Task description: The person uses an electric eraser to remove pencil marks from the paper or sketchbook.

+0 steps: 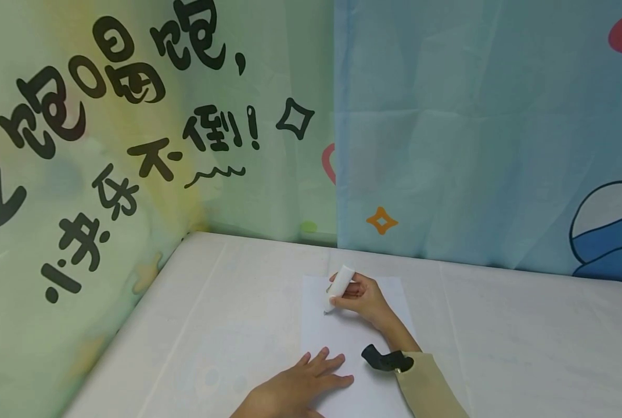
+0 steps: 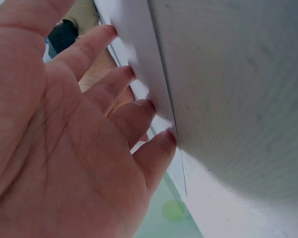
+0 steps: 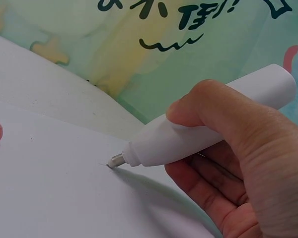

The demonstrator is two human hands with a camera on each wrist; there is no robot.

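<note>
A sheet of white paper (image 1: pixel 318 331) lies on the white-covered table. My right hand (image 1: pixel 362 297) holds a thick white electric eraser (image 1: pixel 340 284) with its narrow tip down at the paper. Seen from the right wrist, the eraser (image 3: pixel 184 141) slants, pinched between thumb and fingers, and its metal-collared tip meets the sheet. A short faint line and small dark specks show near the tip. Lower on the sheet, my left hand (image 1: pixel 302 386) rests with its fingers spread. In the left wrist view, fingertips of the left hand (image 2: pixel 84 134) touch the paper near its edge.
The white tabletop (image 1: pixel 227 325) stretches to both sides of the paper. Printed curtains stand behind it, a green one (image 1: pixel 269 191) with black lettering and a blue one (image 1: pixel 473 174). A black strap-like band (image 1: pixel 386 360) sits at the right wrist.
</note>
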